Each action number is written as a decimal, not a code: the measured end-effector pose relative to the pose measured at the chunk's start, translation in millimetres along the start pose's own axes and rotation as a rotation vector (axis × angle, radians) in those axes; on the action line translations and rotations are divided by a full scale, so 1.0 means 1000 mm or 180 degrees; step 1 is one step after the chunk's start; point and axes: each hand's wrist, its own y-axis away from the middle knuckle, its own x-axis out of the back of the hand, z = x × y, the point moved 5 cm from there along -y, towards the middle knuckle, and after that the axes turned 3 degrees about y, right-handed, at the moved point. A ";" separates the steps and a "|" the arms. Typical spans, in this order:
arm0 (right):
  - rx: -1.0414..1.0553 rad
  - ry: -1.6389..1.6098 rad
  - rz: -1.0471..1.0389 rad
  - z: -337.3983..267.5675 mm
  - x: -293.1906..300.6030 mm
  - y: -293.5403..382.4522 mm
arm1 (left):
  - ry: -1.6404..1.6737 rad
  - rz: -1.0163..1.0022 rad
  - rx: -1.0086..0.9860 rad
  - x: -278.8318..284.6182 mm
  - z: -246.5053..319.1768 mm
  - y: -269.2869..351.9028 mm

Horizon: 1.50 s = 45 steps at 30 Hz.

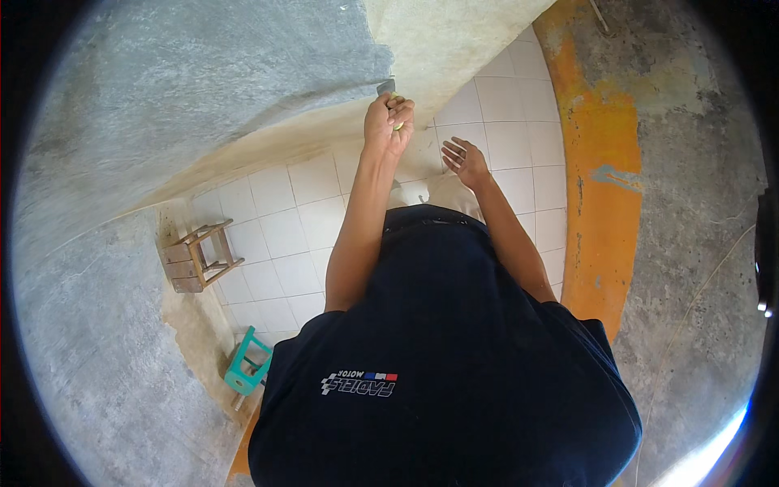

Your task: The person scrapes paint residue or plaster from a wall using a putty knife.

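Observation:
My left hand (389,120) is closed around the yellow-green handle of a scraper (386,87), whose flat metal blade lies at the wall in front of me. The blade is at the border between a rough grey area of the wall (255,67) and a cream-coloured area (438,42). Whether the blade presses on the surface cannot be told. To the right and lower, my right hand (465,161) hangs over the tiled floor with its fingers apart and nothing in it.
A wooden stool (198,259) and a green plastic stool (246,365) stand at the left by the wall. White floor tiles (304,225) lie below. At the right is a grey wall (688,213) with an orange band (602,243) and a thin cable.

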 end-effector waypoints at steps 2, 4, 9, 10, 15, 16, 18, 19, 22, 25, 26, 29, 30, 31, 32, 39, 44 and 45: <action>0.0022 0.0042 -0.0019 -0.001 -0.002 -0.001 | 0.0053 0.0014 -0.0006 -0.001 -0.001 0.000; -0.0018 -0.0004 -0.0036 0.003 -0.007 -0.006 | 0.0095 0.0015 -0.0025 0.004 -0.001 -0.005; -0.0049 0.0068 -0.0113 0.008 -0.016 -0.009 | -0.0178 0.0322 -0.0228 0.019 0.001 -0.019; -0.0024 0.0038 -0.0118 0.009 -0.016 -0.009 | -0.0171 0.0322 -0.0241 0.022 0.002 -0.016; -0.0079 0.0085 -0.0160 0.018 -0.015 0.002 | -0.0001 0.0061 -0.0093 0.018 0.006 -0.014; -0.0107 0.0117 -0.0122 0.019 -0.015 0.005 | -0.0003 0.0063 -0.0090 0.018 0.006 -0.014; -0.0100 0.0053 -0.0078 0.018 -0.011 0.008 | -0.0148 0.0174 -0.0174 0.019 0.007 -0.017; -0.0094 -0.0005 -0.0040 0.017 -0.008 0.010 | -0.0147 0.0177 -0.0165 0.020 0.007 -0.018; -0.0078 -0.0073 0.0036 0.014 -0.002 0.009 | -0.0054 0.0106 -0.0097 0.020 0.006 -0.015; -0.0080 -0.0150 -0.0064 0.019 -0.001 0.010 | -0.0099 0.0109 -0.0111 0.022 0.005 -0.014; -0.0071 -0.0142 -0.0069 0.020 0.001 0.010 | -0.0033 0.0151 -0.0066 0.021 0.005 -0.016; -0.0093 -0.0154 -0.0066 0.021 -0.002 0.008 | -0.0153 0.0303 -0.0139 0.020 0.005 -0.018; -0.0049 -0.0154 -0.0054 0.020 0.000 0.007 | -0.0337 0.0421 -0.0237 0.024 0.006 -0.020; -0.0004 -0.0154 -0.0041 0.020 0.001 0.006 | -0.0337 0.0419 -0.0232 0.030 0.008 -0.022; 0.0000 -0.0155 -0.0037 0.022 0.002 0.006 | -0.0277 0.0282 -0.0149 0.035 0.009 -0.021; 0.0001 -0.0105 -0.0076 0.017 -0.003 0.003 | -0.0211 0.0341 -0.0185 0.038 0.013 -0.035; 0.0035 -0.0093 -0.0051 0.012 0.004 0.000 | -0.0143 0.0114 -0.0045 0.023 -0.002 -0.010; 0.0033 -0.0123 -0.0059 0.010 0.003 -0.002 | -0.0033 -0.0020 -0.0100 0.017 -0.003 -0.004</action>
